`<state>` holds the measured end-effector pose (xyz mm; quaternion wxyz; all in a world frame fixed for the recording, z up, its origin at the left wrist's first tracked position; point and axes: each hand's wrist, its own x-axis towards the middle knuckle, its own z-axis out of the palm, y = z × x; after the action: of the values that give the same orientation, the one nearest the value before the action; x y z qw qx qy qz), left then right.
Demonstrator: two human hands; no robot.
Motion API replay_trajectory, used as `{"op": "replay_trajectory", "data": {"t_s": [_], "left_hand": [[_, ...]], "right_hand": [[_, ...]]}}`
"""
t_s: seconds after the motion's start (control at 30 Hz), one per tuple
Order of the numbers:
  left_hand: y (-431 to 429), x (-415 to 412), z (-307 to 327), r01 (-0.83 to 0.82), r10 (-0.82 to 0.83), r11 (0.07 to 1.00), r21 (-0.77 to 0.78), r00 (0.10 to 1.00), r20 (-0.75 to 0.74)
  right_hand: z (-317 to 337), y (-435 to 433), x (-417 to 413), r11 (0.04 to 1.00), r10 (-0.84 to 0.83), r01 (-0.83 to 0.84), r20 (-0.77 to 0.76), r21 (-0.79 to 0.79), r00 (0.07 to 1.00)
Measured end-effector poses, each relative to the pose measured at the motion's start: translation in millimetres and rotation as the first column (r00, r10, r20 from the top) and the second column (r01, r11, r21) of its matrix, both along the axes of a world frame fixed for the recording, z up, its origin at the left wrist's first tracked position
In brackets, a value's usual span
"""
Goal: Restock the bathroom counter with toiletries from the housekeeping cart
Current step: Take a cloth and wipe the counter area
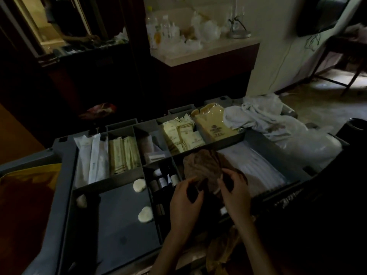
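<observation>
- Basically one view, head cam, dim light: a grey cart tray (65,175) fills the lower frame, split into compts.
- L hand (185,197) & R hand (235,188) are both over the tray's near-middle, on a crinkled brown bag (202,165).
- L hand: fingers curled round the bag's near-left edge.
- R hand: thumb & fingers pinch the bag's near-right edge.
- The bag lies across the divider btwn the bottle compt. and a wide compt. w/ flat white packs (256,169).
- Small bottles (164,180) w/ white labels sit in the narrow compt. just left of the bag, near the L hand's fingertips.
- Three round white soaps (139,185) lie well apart on the floor of the big near-left compt.
- Back row, left to right: long white packets (93,153), cream stick sachets (123,153), cream square sachets (182,135), a large yellow pack (213,124).
- White cloths (258,114) are heaped at the tray's far-right corner, touching the yellow pack.
- A pale worktop (208,50) stands beyond the cart, well apart from both hands, w/ clear bottles (164,28) and glassware on it.
</observation>
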<state>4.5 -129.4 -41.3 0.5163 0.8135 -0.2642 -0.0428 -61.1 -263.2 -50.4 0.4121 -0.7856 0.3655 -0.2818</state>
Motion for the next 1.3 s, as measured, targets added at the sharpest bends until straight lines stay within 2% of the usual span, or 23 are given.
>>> {"op": "replay_trajectory", "data": {"t_s": [0.1, 0.23, 0.37, 0.6, 0.73, 0.8, 0.9, 0.93, 1.0, 1.1, 1.2, 1.3], "left_hand": [[-11, 12, 2, -0.050, 0.051, 0.999, -0.017, 0.995, 0.081], [-28, 25, 0, 0.043, -0.049, 0.998, 0.053, 0.993, 0.112], [-48, 40, -8, 0.144, -0.172, 0.974, 0.174, 0.972, 0.158], [-66, 65, -12, 0.227, -0.266, 0.874, 0.430, 0.964, 0.031], [-67, 67, -13, 0.187, -0.205, 0.914, 0.360, 0.979, 0.010], [-65, 64, -17, 0.143, -0.183, 0.924, 0.355, 0.980, 0.082], [-60, 58, -19, 0.118, -0.195, 0.934, 0.339, 0.959, 0.205], [-59, 57, -20, 0.115, -0.195, 0.938, 0.326, 0.955, 0.223], [-57, 56, -20, 0.121, -0.183, 0.954, 0.274, 0.959, 0.214], [-54, 55, -18, 0.149, -0.187, 0.973, 0.178, 0.958, 0.216], [-48, 53, -17, 0.193, -0.209, 0.977, 0.090, 0.950, 0.230], [-44, 50, -14, 0.235, -0.240, 0.971, 0.048, 0.949, 0.207]], "right_hand": [[-6, -8, 4, 0.992, -0.025, 0.017, -0.068, -0.122, 0.997], [-6, -17, 7, 0.996, 0.014, -0.031, -0.191, -0.087, 0.982], [2, -32, 11, 0.995, 0.032, -0.023, -0.096, 0.094, 0.995], [-2, -36, 14, 0.993, 0.056, -0.049, -0.061, 0.104, 0.997], [-1, -35, 9, 0.991, 0.120, -0.120, 0.015, 0.057, 0.993], [0, -34, 7, 0.983, 0.162, -0.167, 0.064, 0.079, 0.985], [11, -35, 8, 0.962, 0.044, -0.099, 0.211, 0.256, 0.977], [12, -37, 10, 0.942, -0.018, -0.054, 0.211, 0.331, 0.977], [11, -43, 15, 0.921, -0.044, 0.002, 0.097, 0.390, 0.994], [9, -41, 22, 0.958, 0.041, -0.014, -0.087, 0.286, 0.995], [9, -39, 23, 0.956, 0.077, -0.041, -0.116, 0.290, 0.990], [6, -38, 18, 0.983, 0.048, -0.034, -0.071, 0.182, 0.996]]}}
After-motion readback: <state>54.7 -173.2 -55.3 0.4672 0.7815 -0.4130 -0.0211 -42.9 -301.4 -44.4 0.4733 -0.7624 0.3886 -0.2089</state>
